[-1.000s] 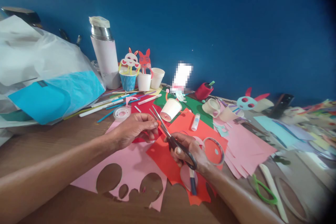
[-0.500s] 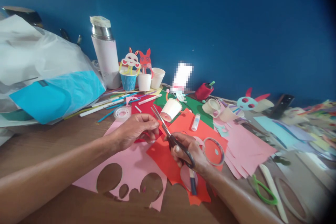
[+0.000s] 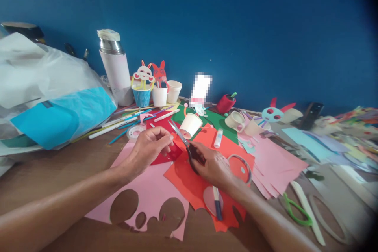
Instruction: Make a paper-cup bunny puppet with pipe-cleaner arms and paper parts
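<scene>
Black-handled scissors (image 3: 189,147) are in my right hand (image 3: 211,163), their blades pointing up and to the left. My left hand (image 3: 153,145) is pinched closed beside the blade tips; what it holds, if anything, is too small to make out. Beneath my hands lie red paper (image 3: 165,155), orange-red paper (image 3: 201,183) and pink paper (image 3: 147,189) with round holes cut out. Just beyond the blades a white paper cup (image 3: 191,125) lies tilted. A marker (image 3: 217,203) rests on a pink paper circle near my right forearm.
A white flask (image 3: 115,69), paper cups with animal faces (image 3: 142,96) and pens stand or lie at the back left. A plastic bag (image 3: 59,75) fills the far left. Right of my hands are a tape roll (image 3: 250,173), glue stick (image 3: 218,138), pink sheets (image 3: 277,165) and green-handled scissors (image 3: 298,212).
My right hand has turned over, its back now facing up around the scissors handles. The scissors blades look more closed together. My left hand has shifted slightly left, and the view has tilted a little.
</scene>
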{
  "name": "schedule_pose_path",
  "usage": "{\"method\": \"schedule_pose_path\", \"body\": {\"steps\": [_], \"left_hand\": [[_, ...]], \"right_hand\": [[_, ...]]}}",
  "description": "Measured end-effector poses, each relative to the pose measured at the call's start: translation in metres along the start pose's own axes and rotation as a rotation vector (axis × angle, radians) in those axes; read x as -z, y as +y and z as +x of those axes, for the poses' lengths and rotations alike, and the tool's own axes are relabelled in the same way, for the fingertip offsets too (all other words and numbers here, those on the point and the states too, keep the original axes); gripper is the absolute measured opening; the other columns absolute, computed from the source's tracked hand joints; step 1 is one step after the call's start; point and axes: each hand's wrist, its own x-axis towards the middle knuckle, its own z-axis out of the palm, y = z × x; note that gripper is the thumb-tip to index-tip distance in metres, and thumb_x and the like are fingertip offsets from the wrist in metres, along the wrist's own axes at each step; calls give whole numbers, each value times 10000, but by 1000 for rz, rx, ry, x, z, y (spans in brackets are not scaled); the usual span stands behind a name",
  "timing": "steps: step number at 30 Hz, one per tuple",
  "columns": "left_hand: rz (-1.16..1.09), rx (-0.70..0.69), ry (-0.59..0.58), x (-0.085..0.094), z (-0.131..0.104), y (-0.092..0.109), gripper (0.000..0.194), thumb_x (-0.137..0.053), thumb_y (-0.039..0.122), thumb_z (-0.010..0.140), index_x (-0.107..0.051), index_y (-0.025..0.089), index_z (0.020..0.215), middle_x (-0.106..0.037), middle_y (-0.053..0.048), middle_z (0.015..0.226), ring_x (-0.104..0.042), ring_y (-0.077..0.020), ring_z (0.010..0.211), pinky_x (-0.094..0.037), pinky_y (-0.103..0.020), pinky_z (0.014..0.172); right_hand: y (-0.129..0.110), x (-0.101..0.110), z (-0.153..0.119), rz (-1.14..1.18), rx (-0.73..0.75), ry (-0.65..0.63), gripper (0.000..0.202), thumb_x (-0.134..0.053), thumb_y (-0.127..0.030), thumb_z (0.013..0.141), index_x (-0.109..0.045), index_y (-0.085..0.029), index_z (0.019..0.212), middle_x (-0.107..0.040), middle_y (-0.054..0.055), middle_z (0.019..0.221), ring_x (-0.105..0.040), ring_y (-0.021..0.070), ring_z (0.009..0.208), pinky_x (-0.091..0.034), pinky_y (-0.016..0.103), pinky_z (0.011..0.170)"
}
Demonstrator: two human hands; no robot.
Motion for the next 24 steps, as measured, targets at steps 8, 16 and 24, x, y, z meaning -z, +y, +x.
{"method": "schedule_pose_path", "body": {"steps": [8, 16, 24], "left_hand": [[7, 49, -50, 0, -4, 4, 104, -555, 232, 707, -554, 160, 632, -568, 26, 530, -528, -93, 513, -421, -217, 550], [-203, 185, -164, 1, 0, -19, 128, -539, 263, 734, -521, 162, 657, -570, 24, 633, -499, -74, 511, -379, -199, 485], [-214, 163, -173, -3, -3, -12, 175, -548, 287, 724, -488, 167, 613, -521, 47, 465, -415, -62, 382, -305, -182, 399]], "right_hand": [[5, -4, 3, -174, 197, 28, 414, -487, -226, 785, -473, -225, 1199, -640, 43, 860, -590, 185, 755, -402, 258, 648], [5, 1, 2, -159, 211, -5, 377, -473, -241, 808, -462, -208, 1183, -634, 47, 886, -583, 174, 769, -378, 246, 634], [-1, -6, -2, -293, 317, -48, 268, -454, -295, 827, -514, -197, 1068, -610, 32, 784, -538, 145, 672, -306, 238, 552]]}}
